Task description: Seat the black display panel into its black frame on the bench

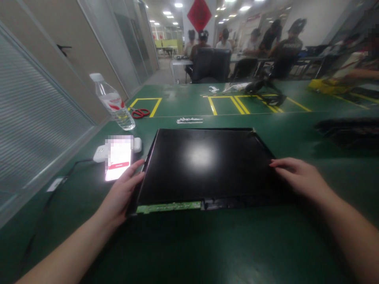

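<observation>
A black LCD panel (204, 169) lies face up in front of me, with a bright light reflection on its glossy face. Along its near edge a green circuit board strip (168, 206) shows on the left, and a dark frame strip (237, 202) on the right. My left hand (122, 191) grips the panel's left edge, its lower fingers partly hidden beside the frame. At the right edge, my right hand (296, 173) pinches the rim between thumb and fingers. Whether the panel rests fully on the green table (207, 244) is hard to tell.
Left of the panel are a lit phone (120, 157), a white charger (100, 154) with a black cable, a water bottle (115, 104) and red-handled scissors (140, 113). Dark items (349, 132) lie at right. Beyond the table stands a black chair (211, 65); several people sit farther back.
</observation>
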`<action>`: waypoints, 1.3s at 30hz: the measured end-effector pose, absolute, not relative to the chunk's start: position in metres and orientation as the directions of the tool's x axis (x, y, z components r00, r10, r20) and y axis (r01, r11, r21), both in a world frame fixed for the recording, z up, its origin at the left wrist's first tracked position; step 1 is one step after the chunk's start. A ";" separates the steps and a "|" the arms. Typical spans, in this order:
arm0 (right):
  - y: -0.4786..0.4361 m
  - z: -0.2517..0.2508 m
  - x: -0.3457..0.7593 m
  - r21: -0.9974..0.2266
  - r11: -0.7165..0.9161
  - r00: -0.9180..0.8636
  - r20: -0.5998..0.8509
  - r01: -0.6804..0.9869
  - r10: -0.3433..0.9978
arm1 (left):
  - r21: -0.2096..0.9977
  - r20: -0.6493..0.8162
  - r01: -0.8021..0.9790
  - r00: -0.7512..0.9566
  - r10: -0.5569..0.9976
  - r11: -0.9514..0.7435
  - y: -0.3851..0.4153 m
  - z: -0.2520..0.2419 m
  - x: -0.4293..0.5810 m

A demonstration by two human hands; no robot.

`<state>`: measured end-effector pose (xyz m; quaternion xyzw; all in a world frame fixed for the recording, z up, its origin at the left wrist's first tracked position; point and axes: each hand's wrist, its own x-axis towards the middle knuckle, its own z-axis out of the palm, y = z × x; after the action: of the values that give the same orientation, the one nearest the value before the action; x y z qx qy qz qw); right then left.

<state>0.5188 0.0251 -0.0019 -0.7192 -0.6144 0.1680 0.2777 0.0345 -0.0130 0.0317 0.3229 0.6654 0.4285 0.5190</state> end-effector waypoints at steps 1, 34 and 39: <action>0.025 -0.002 0.519 -0.603 -0.090 0.188 0.101 0.793 0.977 | 0.900 -0.428 -0.046 -0.265 0.864 0.433 -0.013 0.034 0.037; 0.025 -0.006 0.522 -0.564 -0.045 0.140 0.127 0.825 0.982 | 0.914 -0.405 -0.027 -0.123 0.906 0.405 -0.014 0.046 0.031; 0.025 -0.005 0.521 -0.552 -0.020 0.120 0.145 0.833 0.982 | 0.953 -0.256 0.136 -0.126 0.959 0.272 -0.015 0.029 0.021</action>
<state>0.5212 0.0253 -0.0049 -0.7001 -0.6483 0.1409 0.2640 0.0209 -0.0149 0.0292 0.4377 0.6249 0.4152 0.4956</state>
